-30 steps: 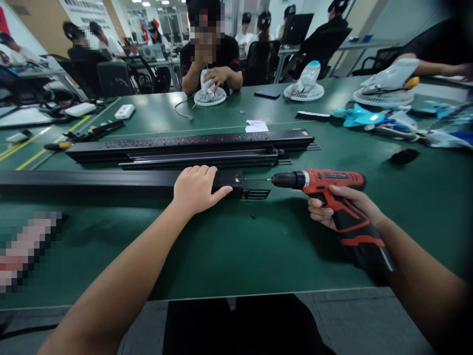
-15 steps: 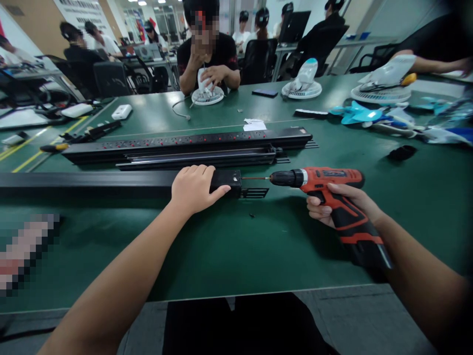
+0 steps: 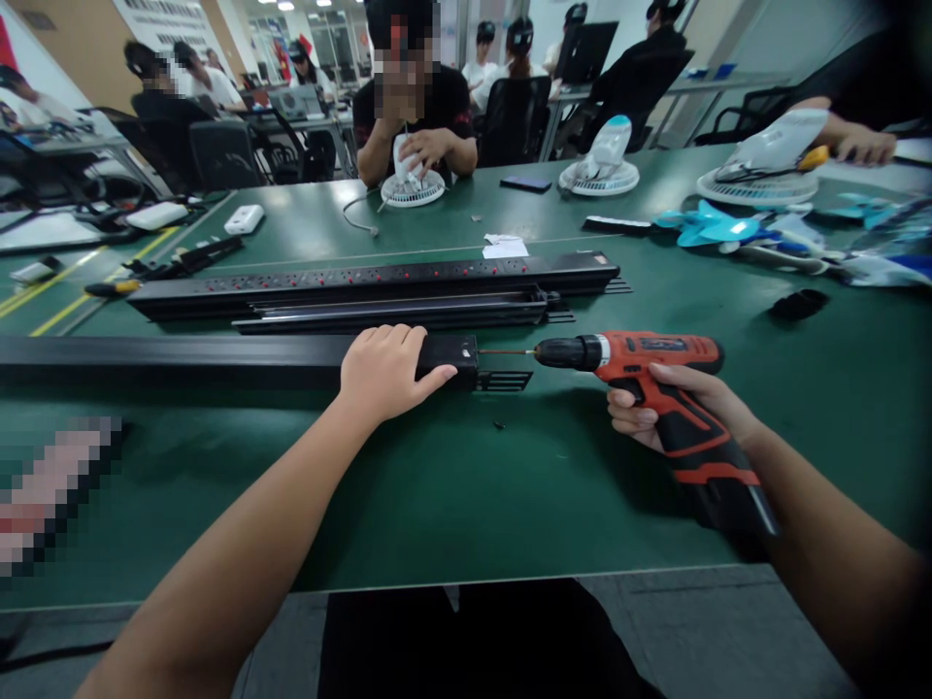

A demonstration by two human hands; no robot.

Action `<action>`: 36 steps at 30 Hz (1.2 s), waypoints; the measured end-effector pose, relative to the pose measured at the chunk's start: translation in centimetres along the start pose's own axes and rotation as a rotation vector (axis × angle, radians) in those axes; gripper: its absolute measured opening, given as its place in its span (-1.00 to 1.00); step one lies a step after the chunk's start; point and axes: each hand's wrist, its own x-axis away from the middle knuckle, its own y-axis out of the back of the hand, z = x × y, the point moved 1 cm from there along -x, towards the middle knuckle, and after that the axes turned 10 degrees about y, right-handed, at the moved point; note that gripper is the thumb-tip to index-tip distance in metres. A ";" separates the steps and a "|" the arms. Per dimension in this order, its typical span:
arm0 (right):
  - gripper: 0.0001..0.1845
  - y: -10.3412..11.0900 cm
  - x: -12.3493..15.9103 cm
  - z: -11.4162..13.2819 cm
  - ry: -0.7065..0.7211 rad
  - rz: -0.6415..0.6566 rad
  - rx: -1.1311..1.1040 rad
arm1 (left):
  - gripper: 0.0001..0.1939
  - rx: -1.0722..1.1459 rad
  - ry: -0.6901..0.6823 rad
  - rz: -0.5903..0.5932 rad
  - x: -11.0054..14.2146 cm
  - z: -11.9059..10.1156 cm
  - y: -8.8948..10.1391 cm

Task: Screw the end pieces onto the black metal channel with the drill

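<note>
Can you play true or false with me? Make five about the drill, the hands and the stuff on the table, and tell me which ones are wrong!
1. The right hand holds a red and black cordless drill. True.
2. The left hand is on the drill. False: it rests on the long black bar, near the bar's right end.
3. The thin bit points away from the bar. False: it points toward the bar's right end.
4. A small dark piece lies on the green table. True.
5. The white paper is under the left hand. False: it lies farther away, beyond the black power strip with red dots.
</note>
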 end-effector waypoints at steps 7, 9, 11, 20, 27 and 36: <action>-0.72 0.3 0.0 -0.1 0.009 -0.013 0.053 | -0.31 -0.004 0.000 -0.001 0.0 0.0 0.1; -0.71 0.2 0.0 0.0 0.015 -0.023 0.066 | -0.32 -0.002 0.002 0.002 0.0 0.0 0.0; -0.71 0.1 0.0 0.0 0.013 -0.028 0.073 | -0.32 0.004 0.003 0.002 0.1 0.0 0.0; -0.72 -0.3 0.0 0.0 0.010 -0.045 0.051 | -0.32 0.000 0.000 0.008 0.0 0.0 0.1; -0.71 0.0 0.0 0.0 0.012 -0.030 0.086 | -0.33 0.010 0.004 0.016 0.0 -0.1 0.2; -0.73 0.1 0.0 0.0 -0.021 -0.003 0.031 | -0.30 0.020 0.001 0.015 0.0 0.0 0.2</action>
